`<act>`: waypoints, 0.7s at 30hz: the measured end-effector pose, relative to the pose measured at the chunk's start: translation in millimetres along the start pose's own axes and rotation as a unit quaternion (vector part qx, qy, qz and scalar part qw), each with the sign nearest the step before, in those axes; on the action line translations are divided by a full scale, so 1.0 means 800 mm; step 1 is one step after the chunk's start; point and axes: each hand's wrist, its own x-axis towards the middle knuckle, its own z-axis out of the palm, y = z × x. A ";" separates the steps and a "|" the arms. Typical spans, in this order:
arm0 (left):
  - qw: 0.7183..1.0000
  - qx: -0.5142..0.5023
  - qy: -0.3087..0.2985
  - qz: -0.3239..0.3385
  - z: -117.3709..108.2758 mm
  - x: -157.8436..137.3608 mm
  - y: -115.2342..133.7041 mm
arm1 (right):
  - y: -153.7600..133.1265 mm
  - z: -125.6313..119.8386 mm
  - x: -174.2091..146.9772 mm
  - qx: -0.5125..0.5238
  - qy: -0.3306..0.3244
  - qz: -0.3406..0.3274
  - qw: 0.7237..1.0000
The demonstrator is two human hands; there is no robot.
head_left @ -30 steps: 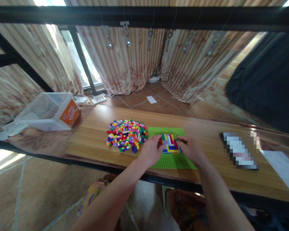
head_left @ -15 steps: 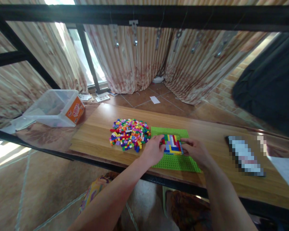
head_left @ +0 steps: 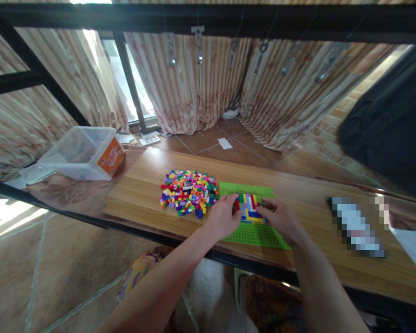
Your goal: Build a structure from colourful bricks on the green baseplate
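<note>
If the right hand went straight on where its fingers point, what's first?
The multicoloured rectangular plastic-brick build; the right hand is at its right edge, probably touching, though depth is unclear.

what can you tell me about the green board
The green baseplate is a flat, studded, plastic-looking sheet lying on the wooden table, right of the loose brick pile. A multicolored brick build sits over its middle; the left hand and right hand flank that build, hiding parts of the baseplate's side edges.
</note>
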 end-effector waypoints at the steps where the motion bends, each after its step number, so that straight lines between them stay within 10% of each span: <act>1: 1.000 0.000 -0.001 0.000 -0.001 -0.001 0.001 | 0.002 0.002 0.001 -0.011 0.004 -0.006 1.000; 16: 1.000 0.001 -0.024 -0.007 -0.006 -0.005 0.007 | 0.011 0.012 0.003 -0.112 0.038 -0.073 0.990; 21: 0.999 -0.006 -0.034 -0.005 -0.004 -0.005 0.011 | 0.000 0.025 -0.004 -0.192 0.120 -0.186 0.956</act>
